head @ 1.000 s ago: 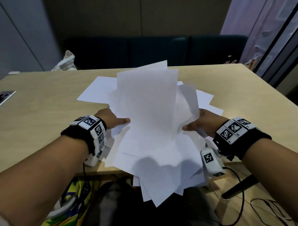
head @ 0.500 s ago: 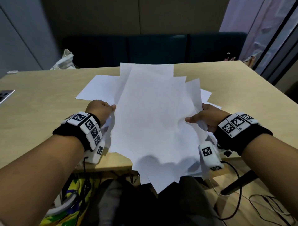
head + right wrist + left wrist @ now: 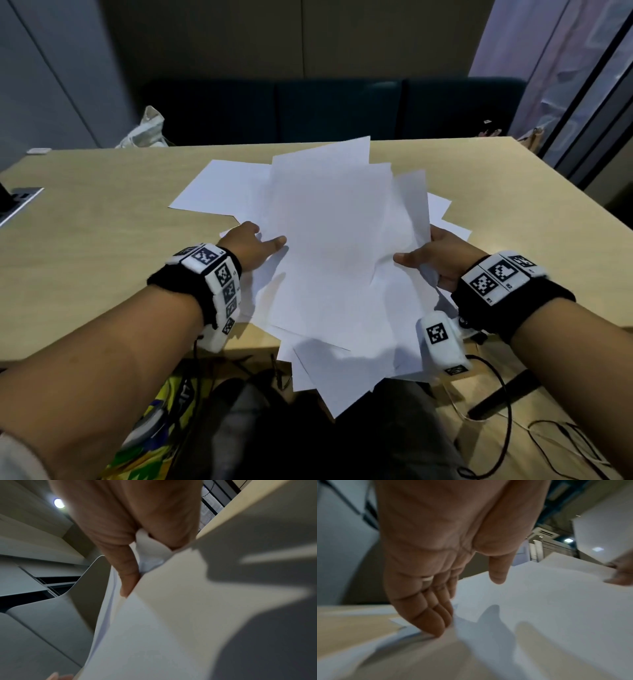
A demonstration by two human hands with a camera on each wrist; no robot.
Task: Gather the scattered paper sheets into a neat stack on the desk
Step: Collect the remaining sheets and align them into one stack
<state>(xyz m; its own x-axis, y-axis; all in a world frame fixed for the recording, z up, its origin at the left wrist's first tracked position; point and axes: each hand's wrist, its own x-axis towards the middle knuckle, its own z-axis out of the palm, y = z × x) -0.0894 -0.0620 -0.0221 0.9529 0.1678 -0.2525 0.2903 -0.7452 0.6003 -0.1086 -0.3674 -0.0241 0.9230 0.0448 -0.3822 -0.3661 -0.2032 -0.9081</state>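
I see the desk (image 3: 102,219) spread wide under me, and across its near middle the paper sheets (image 3: 329,246) lie in a loose, fanned pile, their lower corners hanging past the front edge. The pile sits between my two hands. My right hand (image 3: 442,257) grips the pile's right edge, thumb on top, sheets pinched against the palm. My left hand (image 3: 251,245) lies at the left edge with straight fingers (image 3: 435,622), tips touching a sheet on the desk, thumb resting on the top sheet, gripping nothing.
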